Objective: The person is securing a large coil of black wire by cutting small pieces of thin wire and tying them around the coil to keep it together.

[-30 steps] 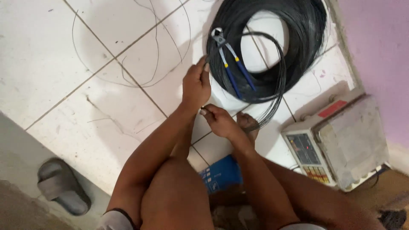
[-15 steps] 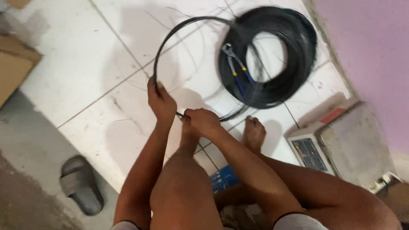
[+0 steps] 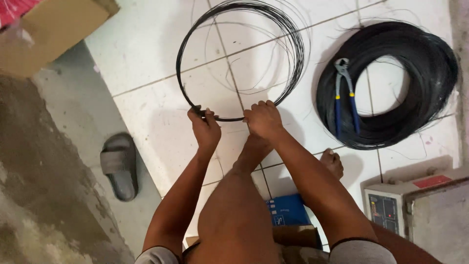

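A white tiled floor (image 3: 146,63) is seen from above, bordered on one side by a rough grey concrete strip (image 3: 44,186). The landmark taken here is the large thick coil of black wire (image 3: 391,83), which lies flat on the tiles. A pair of blue-handled pliers (image 3: 345,95) is laid across the near-left part of that coil. Below the coil, a grey metal weighing scale with a small display panel (image 3: 415,210) is set on the floor. Far to the left of the coil, a brown cardboard box (image 3: 53,29) is seen at the frame's corner, and a grey rubber sandal (image 3: 118,166) lies on the concrete. A small blue carton (image 3: 287,210) is placed below and left of the coil, between the person's legs.

Just left of the coil, a thin hoop of black wire (image 3: 239,54) is held up over the tiles. Its lower arc is gripped by both hands: the left hand (image 3: 206,128) is closed around it, and the right hand (image 3: 264,120) is likewise clenched on it, a short way apart.
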